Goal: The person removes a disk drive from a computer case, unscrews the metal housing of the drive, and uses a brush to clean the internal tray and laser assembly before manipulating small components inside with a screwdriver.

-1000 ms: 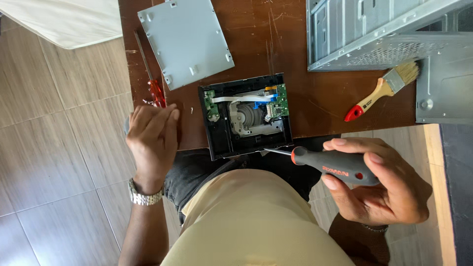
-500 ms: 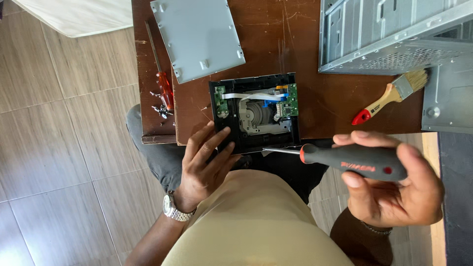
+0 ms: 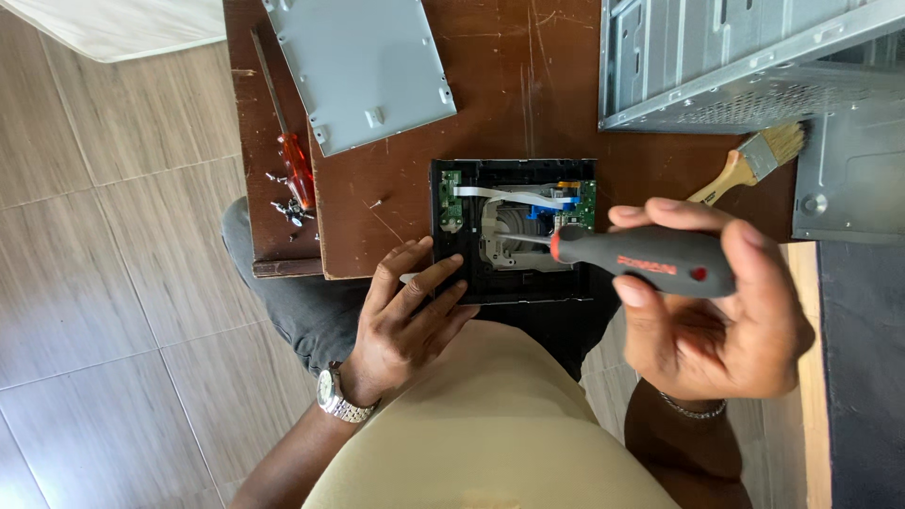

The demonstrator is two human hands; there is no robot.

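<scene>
An opened black optical drive (image 3: 514, 184) lies at the near edge of a brown wooden table (image 3: 490, 85), its green circuit boards and white ribbon cable exposed. My left hand (image 3: 405, 316) rests on the drive's near left corner, fingers spread against its frame. My right hand (image 3: 707, 311) grips a screwdriver with a black and red handle (image 3: 650, 259); its shaft points left over the drive's metal middle.
The drive's grey metal cover (image 3: 363, 66) lies at the far left of the table. A red-handled screwdriver (image 3: 292, 160) and several small screws (image 3: 287, 209) sit on the left ledge. A paintbrush (image 3: 754, 162) and a grey computer case (image 3: 754, 66) are to the right.
My left hand came from the screws at the table's left edge to the drive's near left corner. My right hand lifted the screwdriver up over the drive.
</scene>
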